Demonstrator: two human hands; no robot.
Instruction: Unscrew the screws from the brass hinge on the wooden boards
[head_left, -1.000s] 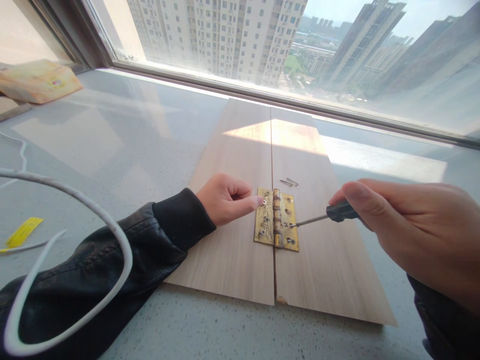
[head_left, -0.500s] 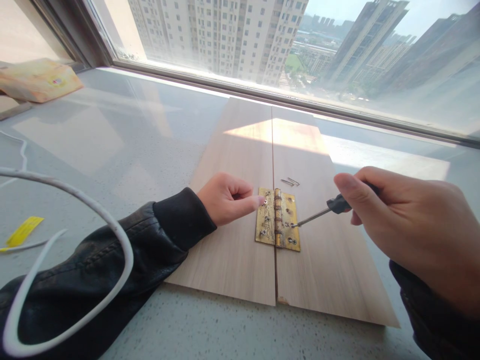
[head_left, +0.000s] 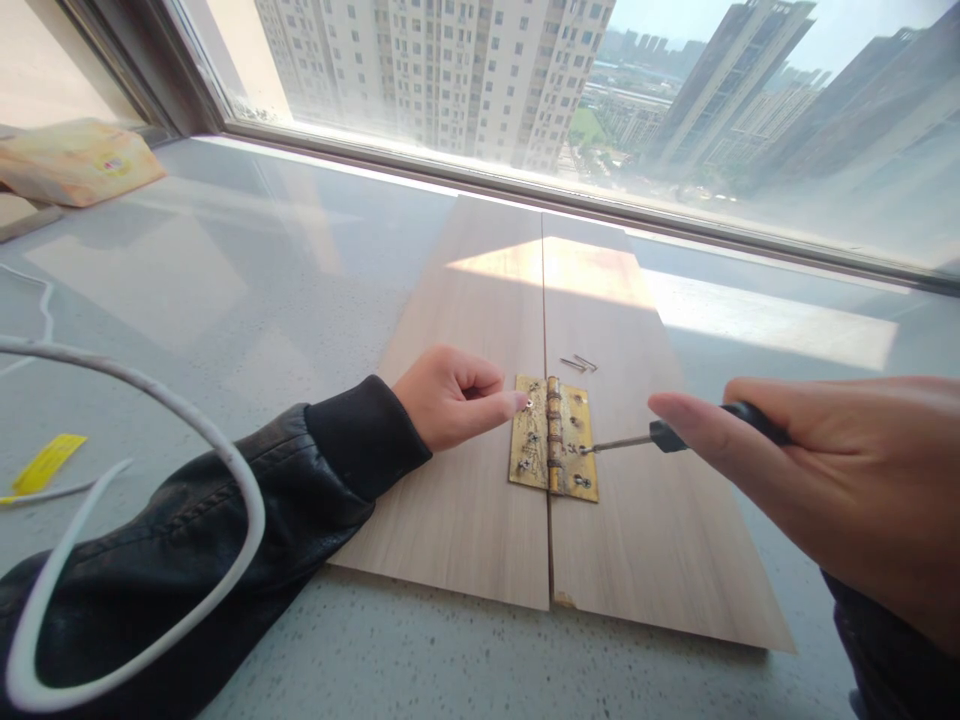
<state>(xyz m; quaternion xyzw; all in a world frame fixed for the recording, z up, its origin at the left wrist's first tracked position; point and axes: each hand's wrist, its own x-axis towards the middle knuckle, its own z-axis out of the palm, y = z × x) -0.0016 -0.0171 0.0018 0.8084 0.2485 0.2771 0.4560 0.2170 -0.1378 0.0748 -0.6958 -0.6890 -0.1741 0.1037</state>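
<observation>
A brass hinge (head_left: 531, 440) lies spread across the seam of two pale wooden boards (head_left: 480, 540), with screws in several of its holes. My right hand (head_left: 847, 480) is wrapped round the black handle of a screwdriver (head_left: 667, 434), which tilts low from the right. Its tip meets a screw in the hinge's right leaf, third hole down. Curled into a fist, my left hand (head_left: 461, 400) rests on the left board, its thumb tip on the left leaf's edge near a screw. Two loose screws (head_left: 579, 363) lie on the right board just beyond the hinge.
The boards lie on a speckled pale sill (head_left: 262, 300) below a window (head_left: 480, 90). A thick white cable (head_left: 251, 490) loops over my left sleeve. A yellow tag (head_left: 49, 462) lies at the left, and a soft tissue pack (head_left: 82, 165) sits in the far left corner.
My right hand has swung right and slightly down, so the screwdriver leans closer to level. Its tip stays at the same screw. My left hand has hardly moved.
</observation>
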